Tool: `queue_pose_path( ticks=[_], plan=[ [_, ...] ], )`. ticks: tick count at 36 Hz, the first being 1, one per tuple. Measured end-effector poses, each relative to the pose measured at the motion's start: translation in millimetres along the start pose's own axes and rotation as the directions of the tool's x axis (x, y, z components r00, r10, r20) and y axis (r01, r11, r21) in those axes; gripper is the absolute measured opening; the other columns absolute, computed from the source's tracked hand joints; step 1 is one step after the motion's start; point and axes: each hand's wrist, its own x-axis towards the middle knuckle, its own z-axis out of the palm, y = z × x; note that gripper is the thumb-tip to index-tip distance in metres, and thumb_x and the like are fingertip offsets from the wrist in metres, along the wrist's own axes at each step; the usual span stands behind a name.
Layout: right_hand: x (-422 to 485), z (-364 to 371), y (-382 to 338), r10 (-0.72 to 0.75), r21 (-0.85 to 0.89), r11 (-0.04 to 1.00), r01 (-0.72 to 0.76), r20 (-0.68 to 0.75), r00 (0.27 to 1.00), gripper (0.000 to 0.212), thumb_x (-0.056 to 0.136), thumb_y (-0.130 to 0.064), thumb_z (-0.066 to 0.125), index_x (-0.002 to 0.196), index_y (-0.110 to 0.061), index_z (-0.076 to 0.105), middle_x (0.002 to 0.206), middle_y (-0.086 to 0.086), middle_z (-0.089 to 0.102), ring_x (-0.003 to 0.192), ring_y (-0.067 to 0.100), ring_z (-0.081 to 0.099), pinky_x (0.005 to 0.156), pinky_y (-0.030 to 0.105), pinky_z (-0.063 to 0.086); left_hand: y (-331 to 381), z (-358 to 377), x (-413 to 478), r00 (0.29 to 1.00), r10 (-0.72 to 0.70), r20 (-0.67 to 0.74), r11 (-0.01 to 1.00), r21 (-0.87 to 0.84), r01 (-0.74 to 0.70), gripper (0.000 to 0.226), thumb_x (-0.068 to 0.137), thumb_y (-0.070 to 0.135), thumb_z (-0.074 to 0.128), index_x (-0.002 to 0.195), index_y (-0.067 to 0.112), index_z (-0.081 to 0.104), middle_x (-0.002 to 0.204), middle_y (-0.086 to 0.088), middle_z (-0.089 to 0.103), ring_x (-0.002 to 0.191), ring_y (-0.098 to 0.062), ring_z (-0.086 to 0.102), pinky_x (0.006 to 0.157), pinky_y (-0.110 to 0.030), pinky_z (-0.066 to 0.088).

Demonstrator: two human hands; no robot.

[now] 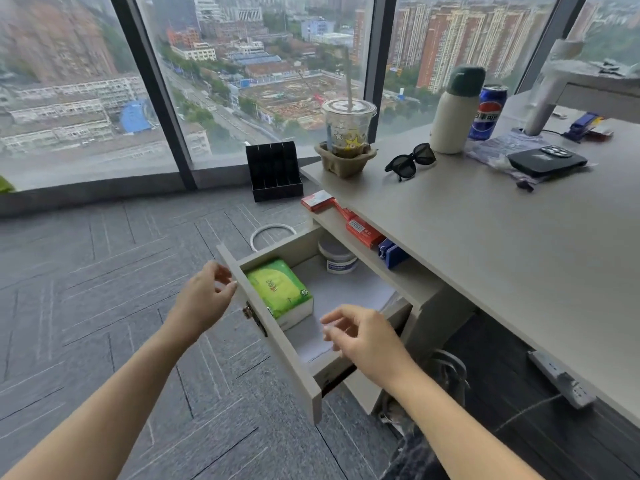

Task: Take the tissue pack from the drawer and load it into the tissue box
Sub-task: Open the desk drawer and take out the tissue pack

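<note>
A green tissue pack [281,291] lies inside the open beige drawer [277,341], against its front panel on the left side. My left hand [204,297] hovers just outside the drawer front near its top edge, fingers loosely curled and empty. My right hand [363,336] hangs over the drawer's right part, fingers apart and holding nothing, a short way right of the pack. No tissue box is clearly in view.
A white tub [337,256] stands at the drawer's back. The desk [485,244] carries a plastic cup [347,128], sunglasses [410,161], a bottle [455,110] and a cola can [486,112]. A black organiser [274,171] stands on the carpet by the window.
</note>
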Motion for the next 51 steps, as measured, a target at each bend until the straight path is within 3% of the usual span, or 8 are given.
queue_pose_path(
  ticks=[6, 10, 13, 17, 20, 25, 38, 51],
  plan=[
    [55, 32, -11, 0.275, 0.031, 0.958, -0.284, 0.162, 0.948, 0.041, 0.095, -0.027, 0.051, 0.134, -0.023, 0.042, 0.128, 0.005, 0.059, 0.077, 0.012, 0.054, 0.062, 0.025, 0.044, 40, -5, 26, 0.951, 0.27, 0.149, 0.937, 0.185, -0.295, 0.018, 0.093, 0.028, 0.057, 0.109, 0.022, 0.06, 0.106, 0.009, 0.059, 0.099, -0.012, 0.056, 0.088, -0.029, 0.048],
    [79, 56, -8, 0.354, 0.078, 0.921, -0.383, 0.245, 0.902, 0.07, 0.095, -0.012, 0.049, 0.151, -0.025, 0.008, 0.141, 0.018, 0.047, 0.125, 0.029, 0.05, 0.104, 0.036, 0.042, 41, 5, 44, 0.905, 0.322, 0.279, 0.893, 0.228, -0.388, 0.023, 0.092, 0.029, 0.059, 0.112, 0.02, 0.061, 0.116, 0.003, 0.065, 0.096, -0.011, 0.059, 0.092, -0.029, 0.05],
    [84, 64, -10, 0.364, 0.157, 0.899, -0.408, 0.245, 0.898, 0.081, 0.095, 0.0, 0.041, 0.151, -0.032, -0.009, 0.135, 0.018, 0.046, 0.128, 0.031, 0.047, 0.102, 0.038, 0.041, 37, 13, 54, 0.875, 0.292, 0.386, 0.848, 0.32, -0.424, 0.028, 0.091, 0.034, 0.06, 0.117, 0.023, 0.06, 0.121, 0.004, 0.066, 0.105, -0.012, 0.061, 0.095, -0.031, 0.048],
    [92, 72, -6, 0.374, 0.254, 0.88, -0.403, 0.156, 0.914, 0.09, 0.089, -0.002, 0.05, 0.149, -0.036, -0.007, 0.141, 0.012, 0.04, 0.11, 0.026, 0.053, 0.08, 0.033, 0.05, 37, 21, 67, 0.835, 0.213, 0.507, 0.796, 0.406, -0.449, 0.05, 0.084, 0.042, 0.067, 0.13, 0.029, 0.053, 0.135, 0.006, 0.057, 0.12, -0.017, 0.056, 0.1, -0.035, 0.043],
    [97, 71, -4, 0.369, 0.173, 0.914, -0.368, 0.03, 0.929, 0.111, 0.067, -0.027, 0.076, 0.142, -0.045, -0.004, 0.145, 0.013, 0.035, 0.118, 0.032, 0.051, 0.092, 0.042, 0.051, 38, 26, 75, 0.814, 0.171, 0.555, 0.788, 0.419, -0.451, 0.074, 0.073, 0.035, 0.077, 0.139, 0.033, 0.042, 0.143, 0.007, 0.047, 0.122, -0.02, 0.053, 0.098, -0.034, 0.044],
    [108, 54, 11, 0.4, -0.031, 0.916, -0.401, -0.035, 0.916, 0.115, 0.071, -0.014, 0.081, 0.149, -0.033, -0.001, 0.137, 0.014, 0.028, 0.12, 0.035, 0.049, 0.096, 0.044, 0.048, 42, 43, 85, 0.775, 0.097, 0.624, 0.797, 0.418, -0.436, 0.102, 0.059, 0.035, 0.087, 0.145, 0.035, 0.032, 0.147, 0.006, 0.037, 0.127, -0.02, 0.048, 0.102, -0.033, 0.044],
    [118, 39, 16, 0.338, -0.166, 0.927, -0.337, -0.025, 0.941, 0.09, 0.069, -0.018, 0.082, 0.139, -0.023, 0.026, 0.136, 0.013, 0.034, 0.12, 0.035, 0.052, 0.099, 0.037, 0.045, 47, 64, 95, 0.781, 0.111, 0.615, 0.802, 0.408, -0.436, 0.095, 0.061, 0.03, 0.083, 0.142, 0.031, 0.034, 0.141, 0.0, 0.038, 0.121, -0.025, 0.052, 0.097, -0.038, 0.048],
    [82, -1, -20, -0.117, -0.127, 0.987, 0.1, -0.135, 0.984, 0.093, 0.066, -0.014, 0.078, 0.138, -0.036, 0.023, 0.132, -0.004, 0.025, 0.112, 0.012, 0.041, 0.087, 0.024, 0.048, 60, -3, 55, 0.846, 0.441, 0.3, 0.811, 0.271, -0.519, 0.1, 0.053, 0.052, 0.08, 0.14, 0.047, 0.03, 0.138, 0.013, 0.036, 0.115, -0.015, 0.047, 0.084, -0.04, 0.055]
  ],
)
